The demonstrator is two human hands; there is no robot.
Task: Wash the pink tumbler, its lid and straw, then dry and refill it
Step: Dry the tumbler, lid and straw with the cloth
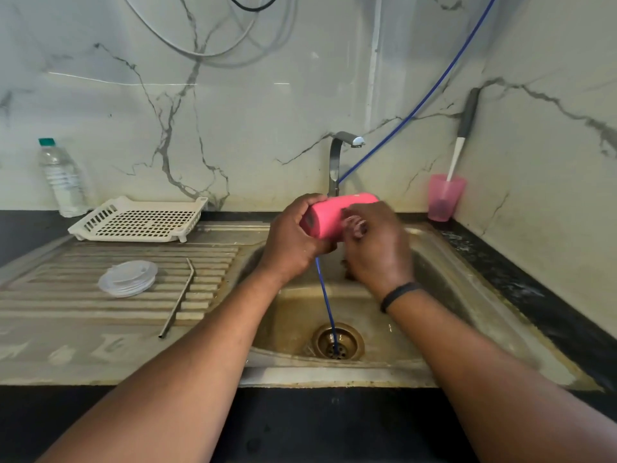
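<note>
Both hands hold the pink tumbler [329, 217] sideways over the sink [444, 262]: left hand [293, 242] fingers curl round its base, right hand [377, 248] fingers rub its side.

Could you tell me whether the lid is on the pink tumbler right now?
No, the clear lid lies on the draining board beside the metal straw, apart from the pink tumbler held over the sink.

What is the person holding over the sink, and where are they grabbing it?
The left hand grips the pink tumbler round its base end; the right hand rubs its side.
</note>
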